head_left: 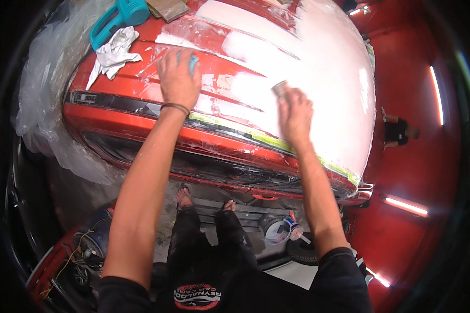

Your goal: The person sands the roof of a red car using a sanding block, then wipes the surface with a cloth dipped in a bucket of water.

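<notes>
In front of me is a red car roof (136, 83), coated over much of its right part with smooth white material (334, 68). My left hand (178, 78) is on the bare red and patchy area, its fingers closed on a small blue pad (193, 63), mostly hidden under them. Farther right, over the white coating, my right hand (296, 116) grips a small grey-brown sanding block (280, 88); this hand is slightly blurred. Yellow-green masking tape (270, 140) runs along the near edge of the roof.
A crumpled white cloth (114, 55) and a teal power tool (124, 18) lie at the roof's far left, near a brown board (168, 8). Plastic sheeting (47, 88) hangs on the left. Below stand a bucket (277, 231) and a bench (209, 211). Another person (396, 131) is at right.
</notes>
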Tool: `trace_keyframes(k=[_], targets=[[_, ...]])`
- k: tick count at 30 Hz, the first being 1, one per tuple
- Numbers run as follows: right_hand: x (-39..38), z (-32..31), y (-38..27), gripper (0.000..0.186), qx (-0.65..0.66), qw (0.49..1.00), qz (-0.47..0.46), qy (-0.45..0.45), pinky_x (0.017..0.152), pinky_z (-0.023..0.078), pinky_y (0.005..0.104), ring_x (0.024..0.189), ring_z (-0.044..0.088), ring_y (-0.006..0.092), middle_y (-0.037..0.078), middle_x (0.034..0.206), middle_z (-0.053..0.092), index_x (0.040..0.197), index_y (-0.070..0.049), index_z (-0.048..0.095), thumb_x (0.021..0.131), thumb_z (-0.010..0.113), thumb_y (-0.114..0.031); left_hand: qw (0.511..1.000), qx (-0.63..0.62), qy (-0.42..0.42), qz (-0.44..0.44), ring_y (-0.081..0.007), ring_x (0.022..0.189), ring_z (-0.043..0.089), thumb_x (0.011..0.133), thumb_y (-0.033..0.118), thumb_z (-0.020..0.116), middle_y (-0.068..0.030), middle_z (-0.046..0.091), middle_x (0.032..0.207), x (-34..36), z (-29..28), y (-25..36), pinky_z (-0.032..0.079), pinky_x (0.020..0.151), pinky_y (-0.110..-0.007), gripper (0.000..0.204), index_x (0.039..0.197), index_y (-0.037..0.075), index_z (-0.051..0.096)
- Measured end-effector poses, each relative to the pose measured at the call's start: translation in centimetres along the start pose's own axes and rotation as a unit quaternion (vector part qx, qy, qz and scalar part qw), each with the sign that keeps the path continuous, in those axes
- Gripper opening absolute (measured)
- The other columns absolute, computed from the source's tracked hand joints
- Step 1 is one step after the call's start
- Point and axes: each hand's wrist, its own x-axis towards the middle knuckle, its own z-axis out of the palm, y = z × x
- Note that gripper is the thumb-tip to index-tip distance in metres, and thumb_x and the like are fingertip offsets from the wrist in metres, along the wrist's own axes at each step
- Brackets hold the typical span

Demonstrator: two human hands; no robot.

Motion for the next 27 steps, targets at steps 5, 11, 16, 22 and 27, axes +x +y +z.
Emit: trace_keyframes(k=[5,11,16,22,27], targets=[[6.8,0.6,8.1,0.051,0.003,0.987,0.143,0.069,0.113,0.05,0.0624,0.131,0.062,0.0481,0.024,0.153,0.062,0.16,-0.014,0.063,0.113,0.064,-0.035,0.999,0.039,0.015,0.015,-0.0407,0.132,0.06,0.099,0.026,0.077,-0.0186,0.067,0.137,1.3,2.9,2.5,0.046,0.118,-0.055,0.042,0.138,0.01,0.071],[-4.3,-0.7,4.4,0.053,0.097,0.993,-0.056,0.022,0.113,0.048,0.0578,0.133,0.059,0.0452,0.022,0.151,0.063,0.159,-0.017,0.065,0.108,0.071,-0.028,0.99,0.129,-0.024,-0.052,-0.0416,0.132,0.061,0.099,0.031,0.074,-0.0197,0.068,0.138,3.4,2.4,0.9,0.046,0.118,-0.056,0.045,0.14,0.011,0.071],[2.6,-0.6,10.3,0.051,0.082,0.991,-0.104,0.028,0.111,0.049,0.0554,0.129,0.06,0.0425,0.019,0.149,0.065,0.159,-0.023,0.067,0.109,0.072,-0.03,0.991,0.13,-0.016,-0.038,-0.043,0.13,0.061,0.099,0.03,0.073,-0.0203,0.069,0.137,3.5,3.1,1.4,0.047,0.115,-0.055,0.045,0.139,0.01,0.071],[12.0,1.3,14.0,0.05,0.1,0.99,-0.04,0.089,0.11,0.05,0.0562,0.127,0.062,0.0426,0.018,0.149,0.066,0.158,-0.02,0.067,0.109,0.071,-0.028,0.99,0.136,-0.02,-0.014,-0.043,0.123,0.064,0.099,0.03,0.074,-0.02,0.071,0.131,3.7,4.0,1.6,0.049,0.112,-0.054,0.042,0.136,0.009,0.072],[1.1,-0.3,12.2,0.058,0.124,0.989,-0.067,0.042,0.115,0.046,0.0554,0.13,0.06,0.0411,0.02,0.148,0.065,0.162,-0.024,0.065,0.106,0.076,-0.027,0.99,0.141,-0.015,-0.021,-0.0434,0.123,0.064,0.098,0.03,0.074,-0.0203,0.071,0.131,3.8,3.3,1.2,0.049,0.111,-0.055,0.041,0.134,0.009,0.073]])
